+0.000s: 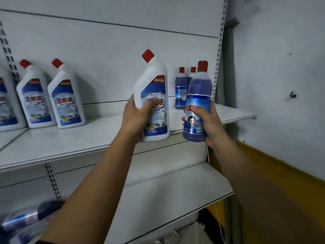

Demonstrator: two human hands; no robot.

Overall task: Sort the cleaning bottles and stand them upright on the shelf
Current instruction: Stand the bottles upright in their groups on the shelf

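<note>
My left hand (136,117) grips a white angled-neck bottle with a red cap (154,81), held upright just above the front of the upper shelf (70,143). My right hand (207,122) grips a round blue bottle with a red cap (199,88), upright, off the shelf's front edge. Two matching blue bottles (181,88) stand at the shelf's back right. Three white angled-neck bottles (65,95) stand upright at the left, the leftmost cut off by the frame edge.
A lower shelf (167,196) runs beneath. Blurred bottles (24,221) lie at the bottom left corner. Slotted uprights (218,59) bound the shelf on the right, beside a grey wall with a yellow band (281,171).
</note>
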